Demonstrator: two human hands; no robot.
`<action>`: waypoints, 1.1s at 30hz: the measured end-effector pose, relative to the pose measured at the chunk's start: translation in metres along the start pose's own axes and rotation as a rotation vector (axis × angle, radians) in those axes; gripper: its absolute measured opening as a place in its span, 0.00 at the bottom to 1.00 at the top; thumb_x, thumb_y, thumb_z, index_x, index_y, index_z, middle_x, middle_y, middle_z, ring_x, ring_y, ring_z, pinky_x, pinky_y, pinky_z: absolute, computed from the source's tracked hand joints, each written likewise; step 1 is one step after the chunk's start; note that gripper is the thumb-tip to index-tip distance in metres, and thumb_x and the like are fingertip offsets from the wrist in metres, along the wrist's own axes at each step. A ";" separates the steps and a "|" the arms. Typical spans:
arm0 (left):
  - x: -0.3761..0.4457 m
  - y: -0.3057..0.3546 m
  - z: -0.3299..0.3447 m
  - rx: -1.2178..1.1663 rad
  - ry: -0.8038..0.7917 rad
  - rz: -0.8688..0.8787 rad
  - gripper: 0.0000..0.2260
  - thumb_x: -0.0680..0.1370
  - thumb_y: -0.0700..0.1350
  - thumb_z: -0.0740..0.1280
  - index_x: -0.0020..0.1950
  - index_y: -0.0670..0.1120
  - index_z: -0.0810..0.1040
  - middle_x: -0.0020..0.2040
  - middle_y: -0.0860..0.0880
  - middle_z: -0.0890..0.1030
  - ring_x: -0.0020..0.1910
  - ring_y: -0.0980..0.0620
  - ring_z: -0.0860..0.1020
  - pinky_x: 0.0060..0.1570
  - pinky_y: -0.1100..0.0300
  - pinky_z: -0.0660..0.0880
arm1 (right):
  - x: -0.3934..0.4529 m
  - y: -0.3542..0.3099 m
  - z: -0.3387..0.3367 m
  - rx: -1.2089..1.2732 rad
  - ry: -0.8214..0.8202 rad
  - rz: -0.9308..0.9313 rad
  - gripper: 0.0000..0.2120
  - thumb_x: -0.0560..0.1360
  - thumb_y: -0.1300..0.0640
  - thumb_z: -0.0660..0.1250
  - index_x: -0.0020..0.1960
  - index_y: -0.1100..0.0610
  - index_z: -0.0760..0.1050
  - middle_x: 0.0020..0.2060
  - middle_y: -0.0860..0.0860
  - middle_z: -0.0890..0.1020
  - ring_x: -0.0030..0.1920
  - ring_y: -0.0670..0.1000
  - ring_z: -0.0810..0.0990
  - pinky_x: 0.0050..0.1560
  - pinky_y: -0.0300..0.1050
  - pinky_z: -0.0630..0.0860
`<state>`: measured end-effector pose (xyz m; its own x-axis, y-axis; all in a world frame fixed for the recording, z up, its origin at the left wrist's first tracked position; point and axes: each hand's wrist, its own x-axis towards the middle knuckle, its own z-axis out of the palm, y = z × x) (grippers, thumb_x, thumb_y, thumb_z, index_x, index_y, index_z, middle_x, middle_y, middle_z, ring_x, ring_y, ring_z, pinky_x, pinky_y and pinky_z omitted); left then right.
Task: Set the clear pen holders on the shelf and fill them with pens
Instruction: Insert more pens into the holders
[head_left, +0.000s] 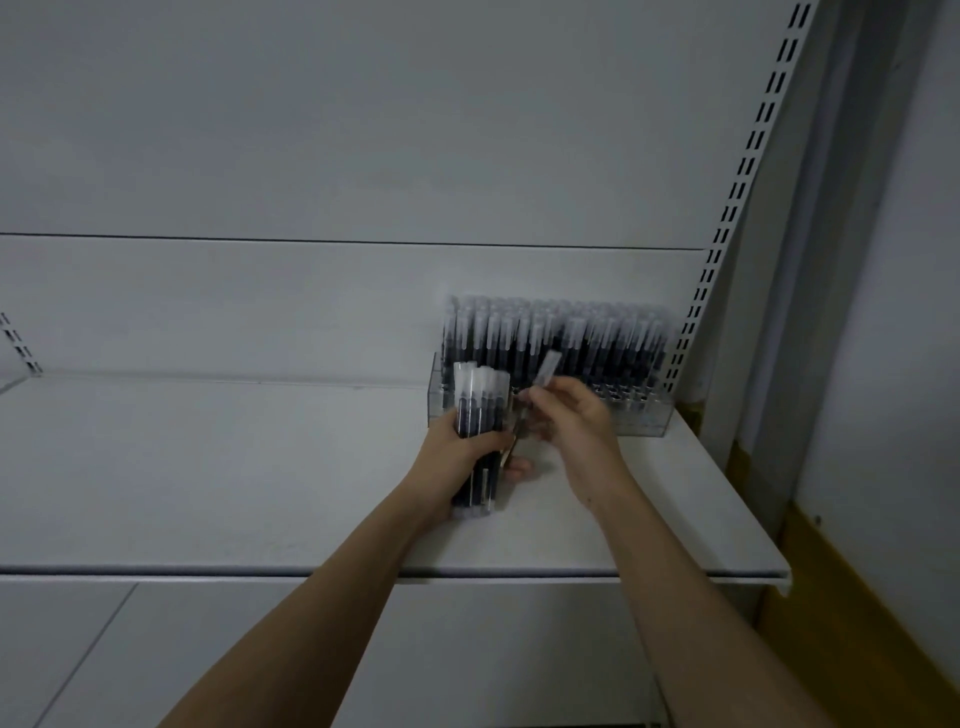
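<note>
Left hand (457, 457) wraps a bundle of pens (478, 441), fingers curled round the middle of the pack; the bundle stands near upright, translucent caps at 12 o'clock, dark barrels below, bottom ends just over the shelf (260, 467). Thumb tip shows at 3 o'clock of the bundle.

Right hand (571, 421) pinches a single pen (540, 384) between thumb and fingertips; the pen is tilted, frosted cap pointing to 1 o'clock, lower end crossing toward the bundle. It's motion-blurred, so exact finger placement is unclear.

Clear pen holder (644, 415): rectangular acrylic box, sits at the back right of the shelf, against the back panel (363, 156). It's packed with upright pens in rows (561, 332), black bodies, cloudy caps. Both hands sit at 7–8 o'clock of the holder, right hand overlapping its front wall.

Shelf is flat matte grey-white metal with a rolled front lip. Slotted upright (727, 218) with paired dark slots runs up at 1 o'clock of the holder.
</note>
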<state>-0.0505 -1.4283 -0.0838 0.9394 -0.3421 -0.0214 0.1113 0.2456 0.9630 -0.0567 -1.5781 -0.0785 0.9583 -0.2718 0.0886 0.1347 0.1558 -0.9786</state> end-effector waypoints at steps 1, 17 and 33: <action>0.003 -0.002 0.003 -0.030 0.019 0.004 0.13 0.77 0.30 0.67 0.61 0.34 0.74 0.49 0.37 0.84 0.42 0.34 0.84 0.40 0.51 0.82 | 0.003 -0.009 -0.004 0.004 0.043 -0.040 0.04 0.77 0.62 0.70 0.50 0.57 0.79 0.44 0.52 0.85 0.40 0.48 0.83 0.41 0.43 0.79; 0.019 -0.011 0.003 0.024 0.066 -0.010 0.11 0.76 0.32 0.70 0.56 0.34 0.73 0.45 0.40 0.83 0.30 0.45 0.80 0.29 0.57 0.77 | 0.067 -0.045 -0.010 -0.595 0.137 -0.479 0.07 0.78 0.58 0.69 0.52 0.52 0.71 0.41 0.44 0.78 0.39 0.40 0.77 0.39 0.30 0.74; 0.016 -0.008 0.004 0.011 0.056 -0.023 0.15 0.75 0.31 0.69 0.60 0.34 0.71 0.43 0.42 0.84 0.30 0.44 0.80 0.30 0.56 0.77 | 0.066 -0.029 -0.002 -0.928 0.166 -0.397 0.06 0.77 0.61 0.68 0.49 0.64 0.76 0.39 0.55 0.80 0.43 0.54 0.79 0.47 0.48 0.78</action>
<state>-0.0379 -1.4398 -0.0909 0.9535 -0.2957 -0.0582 0.1298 0.2286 0.9648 0.0025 -1.6020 -0.0450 0.8303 -0.2828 0.4803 0.1189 -0.7520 -0.6484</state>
